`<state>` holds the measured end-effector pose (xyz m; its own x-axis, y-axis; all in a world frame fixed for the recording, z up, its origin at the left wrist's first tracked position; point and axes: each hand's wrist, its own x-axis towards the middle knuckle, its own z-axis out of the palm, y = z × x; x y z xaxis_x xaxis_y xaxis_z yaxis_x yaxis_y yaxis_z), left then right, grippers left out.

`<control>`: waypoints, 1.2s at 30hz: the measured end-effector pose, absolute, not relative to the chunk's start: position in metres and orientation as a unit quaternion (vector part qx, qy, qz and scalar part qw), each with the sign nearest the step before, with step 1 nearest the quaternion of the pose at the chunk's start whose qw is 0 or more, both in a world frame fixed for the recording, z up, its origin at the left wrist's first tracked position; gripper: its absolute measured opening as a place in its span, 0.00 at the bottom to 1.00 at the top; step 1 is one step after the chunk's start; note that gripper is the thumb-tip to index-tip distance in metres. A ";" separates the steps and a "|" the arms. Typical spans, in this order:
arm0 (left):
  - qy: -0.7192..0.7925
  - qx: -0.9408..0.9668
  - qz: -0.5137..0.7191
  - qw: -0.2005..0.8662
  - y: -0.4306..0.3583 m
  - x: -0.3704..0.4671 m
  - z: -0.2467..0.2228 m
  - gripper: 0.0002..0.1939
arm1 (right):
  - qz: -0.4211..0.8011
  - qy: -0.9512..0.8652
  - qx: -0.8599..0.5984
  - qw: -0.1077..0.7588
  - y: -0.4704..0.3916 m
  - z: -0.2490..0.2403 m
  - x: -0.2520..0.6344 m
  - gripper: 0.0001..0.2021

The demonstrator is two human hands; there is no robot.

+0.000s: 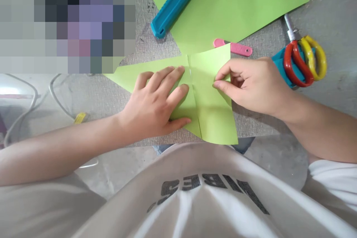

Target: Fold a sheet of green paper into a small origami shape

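Observation:
A folded light-green paper [214, 119] lies at the table's front edge, with a crease or seam running down it and a small shiny patch near the seam's top. My left hand [158, 100] rests flat on its left part, fingers spread. Over the right part, my right hand [251, 85] has thumb and forefinger pinched together above the paper; whatever is between the tips is too small to make out. Just beyond the paper's upper edge is a pink-handled small cutter [241, 49], partly covered by it.
A larger green sheet [245, 3] lies at the back, with a blue utility knife [174, 5] across its left edge. Scissors with red and yellow handles [298, 63] lie on a blue object [279, 57] at right. A white cable [33, 96] loops at left. The upper-left corner is blurred out.

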<state>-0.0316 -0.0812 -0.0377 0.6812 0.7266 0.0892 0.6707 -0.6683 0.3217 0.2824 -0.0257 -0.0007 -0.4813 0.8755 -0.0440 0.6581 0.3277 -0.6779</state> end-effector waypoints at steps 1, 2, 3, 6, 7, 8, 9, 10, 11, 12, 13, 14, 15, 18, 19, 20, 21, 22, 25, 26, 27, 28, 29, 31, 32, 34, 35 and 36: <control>0.387 0.906 0.105 0.131 -0.082 -0.031 -0.038 0.32 | 0.318 -0.799 -0.480 0.173 -0.025 -0.001 0.283 0.08; 0.390 0.905 0.107 0.132 -0.083 -0.031 -0.039 0.32 | 0.312 -0.802 -0.476 0.180 -0.024 -0.002 0.283 0.08; 0.394 0.902 0.111 0.133 -0.083 -0.030 -0.041 0.32 | 0.305 -0.805 -0.473 0.188 -0.024 -0.002 0.283 0.08; 0.404 0.896 0.121 0.142 -0.086 -0.028 -0.047 0.36 | 0.293 -0.809 -0.470 0.199 -0.025 -0.004 0.284 0.07; 0.404 0.895 0.121 0.145 -0.086 -0.027 -0.049 0.37 | 0.294 -0.807 -0.473 0.195 -0.025 -0.004 0.284 0.07; 0.403 0.896 0.119 0.148 -0.086 -0.027 -0.049 0.38 | 0.296 -0.806 -0.477 0.189 -0.025 -0.004 0.284 0.08; 0.400 0.896 0.118 0.150 -0.086 -0.027 -0.050 0.39 | 0.299 -0.806 -0.476 0.186 -0.026 -0.004 0.284 0.08; 0.398 0.897 0.117 0.151 -0.086 -0.027 -0.050 0.39 | 0.301 -0.807 -0.472 0.186 -0.026 -0.004 0.284 0.09; 0.398 0.897 0.118 0.152 -0.086 -0.028 -0.049 0.40 | 0.301 -0.810 -0.467 0.187 -0.026 -0.005 0.284 0.09; 0.398 0.897 0.119 0.153 -0.086 -0.028 -0.049 0.41 | 0.298 -0.813 -0.463 0.189 -0.026 -0.005 0.284 0.09; 0.399 0.896 0.121 0.154 -0.086 -0.028 -0.048 0.42 | 0.294 -0.816 -0.460 0.191 -0.025 -0.005 0.284 0.09; 0.399 0.895 0.120 0.156 -0.085 -0.029 -0.048 0.44 | 0.290 -0.819 -0.455 0.195 -0.025 -0.005 0.284 0.09; 0.399 0.895 0.117 0.159 -0.085 -0.029 -0.047 0.46 | 0.288 -0.821 -0.451 0.199 -0.025 -0.005 0.283 0.09; 0.398 0.896 0.095 0.174 -0.082 -0.031 -0.045 0.54 | 0.290 -0.819 -0.458 0.185 -0.024 -0.004 0.283 0.09; 0.399 0.895 0.087 0.178 -0.082 -0.031 -0.045 0.56 | 0.291 -0.817 -0.465 0.177 -0.024 -0.004 0.283 0.09; 0.399 0.895 0.082 0.182 -0.081 -0.031 -0.044 0.58 | 0.292 -0.815 -0.472 0.168 -0.024 -0.004 0.283 0.09; 0.398 0.895 0.079 0.184 -0.081 -0.031 -0.043 0.59 | 0.290 -0.814 -0.476 0.161 -0.024 -0.003 0.283 0.09; 0.398 0.895 0.078 0.185 -0.081 -0.031 -0.043 0.59 | 0.288 -0.816 -0.475 0.158 -0.024 -0.004 0.283 0.09; 0.403 0.893 0.080 0.183 -0.081 -0.030 -0.041 0.60 | 0.291 -0.816 -0.476 0.152 -0.024 -0.005 0.284 0.08; 0.405 0.892 0.080 0.182 -0.082 -0.029 -0.041 0.59 | 0.297 -0.813 -0.477 0.151 -0.024 -0.005 0.284 0.08; 0.406 0.892 0.079 0.181 -0.082 -0.029 -0.041 0.59 | 0.303 -0.809 -0.480 0.151 -0.024 -0.006 0.284 0.08; 0.406 0.893 0.078 0.180 -0.082 -0.029 -0.041 0.59 | 0.309 -0.806 -0.482 0.150 -0.024 -0.006 0.284 0.09; 0.404 0.894 0.078 0.179 -0.083 -0.029 -0.041 0.60 | 0.313 -0.804 -0.483 0.151 -0.024 -0.006 0.285 0.09; 0.405 0.893 0.081 0.178 -0.083 -0.028 -0.041 0.60 | 0.317 -0.800 -0.487 0.150 -0.024 -0.006 0.285 0.10; 0.406 0.892 0.082 0.178 -0.082 -0.028 -0.041 0.60 | 0.319 -0.799 -0.487 0.150 -0.024 -0.006 0.285 0.10; 0.409 0.891 0.081 0.180 -0.082 -0.028 -0.041 0.60 | 0.327 -0.796 -0.485 0.153 -0.024 -0.006 0.285 0.11; 0.409 0.891 0.078 0.182 -0.082 -0.028 -0.041 0.59 | 0.330 -0.796 -0.484 0.156 -0.024 -0.006 0.285 0.11; 0.407 0.891 0.075 0.184 -0.082 -0.028 -0.041 0.59 | 0.331 -0.795 -0.483 0.160 -0.024 -0.006 0.284 0.11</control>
